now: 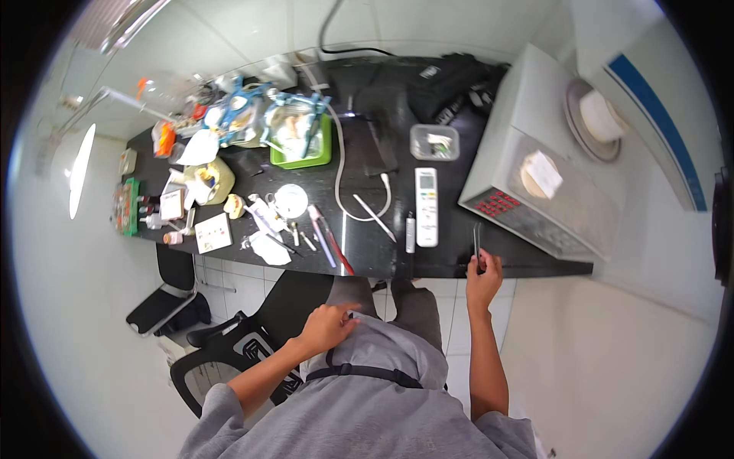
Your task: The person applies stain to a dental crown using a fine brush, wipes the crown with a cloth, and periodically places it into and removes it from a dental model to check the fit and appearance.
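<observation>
My right hand [483, 279] grips slim metal tweezers [477, 237], held upright at the front edge of the black counter [558, 265], beside the white-grey boxy appliance [497, 176] with red buttons. My left hand [329, 325] rests against my grey shirt at the waist, fingers loosely apart and partly curled. Left of the tweezers lie a small cylindrical tube [410, 232] and a white remote control [426, 206], with a clear container [434, 143] above them.
The counter's left half is cluttered with a green tray [300, 159], dental model [233, 206], pens [323, 237], papers and bottles. A white cable [339, 173] snakes across the middle; a black bag [451, 84] sits at the back. Black chairs [206, 375] stand below, left of me.
</observation>
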`<state>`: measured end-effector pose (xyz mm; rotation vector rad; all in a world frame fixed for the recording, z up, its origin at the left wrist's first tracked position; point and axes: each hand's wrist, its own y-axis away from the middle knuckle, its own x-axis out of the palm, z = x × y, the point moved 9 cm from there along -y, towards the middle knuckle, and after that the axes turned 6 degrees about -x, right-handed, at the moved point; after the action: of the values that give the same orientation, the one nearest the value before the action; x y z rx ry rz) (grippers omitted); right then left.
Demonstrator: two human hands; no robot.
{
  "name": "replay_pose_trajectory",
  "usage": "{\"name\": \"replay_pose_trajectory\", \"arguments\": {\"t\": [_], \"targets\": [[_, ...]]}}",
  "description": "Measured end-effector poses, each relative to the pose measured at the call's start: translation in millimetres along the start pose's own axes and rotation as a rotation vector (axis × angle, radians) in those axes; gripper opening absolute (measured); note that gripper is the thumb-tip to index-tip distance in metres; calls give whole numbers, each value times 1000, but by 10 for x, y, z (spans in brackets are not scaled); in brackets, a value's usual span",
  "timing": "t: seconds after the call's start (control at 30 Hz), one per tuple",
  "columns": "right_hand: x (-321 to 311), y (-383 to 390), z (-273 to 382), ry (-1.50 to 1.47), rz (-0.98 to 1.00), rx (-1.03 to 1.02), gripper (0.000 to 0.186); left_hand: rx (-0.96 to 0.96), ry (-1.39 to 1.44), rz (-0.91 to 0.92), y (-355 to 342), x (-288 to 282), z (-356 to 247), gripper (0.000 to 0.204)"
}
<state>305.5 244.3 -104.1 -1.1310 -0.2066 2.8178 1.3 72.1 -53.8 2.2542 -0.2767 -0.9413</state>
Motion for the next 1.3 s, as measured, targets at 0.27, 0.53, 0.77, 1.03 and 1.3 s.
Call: {"name": "replay_pose_trajectory", "arguments": {"t": [0.27,0.53,0.77,1.03,1.3], "targets": [[397,-9,128,103,19,-44,23,-411,300,-200,168,50,2052,32],[190,17,-464,-160,-302,152,26,-701,142,-120,-221,235,3640,47],[61,-48,-934,-107,-388,369,37,-587,92,-101,-892,244,4010,49],[-15,-4,-939,87,-443,156,35,-106,-295,-364,-2081,384,3894,50],[50,-114,-899,91,-397,-25,37,79,-348,-714,-2431,335,4093,50]]}}
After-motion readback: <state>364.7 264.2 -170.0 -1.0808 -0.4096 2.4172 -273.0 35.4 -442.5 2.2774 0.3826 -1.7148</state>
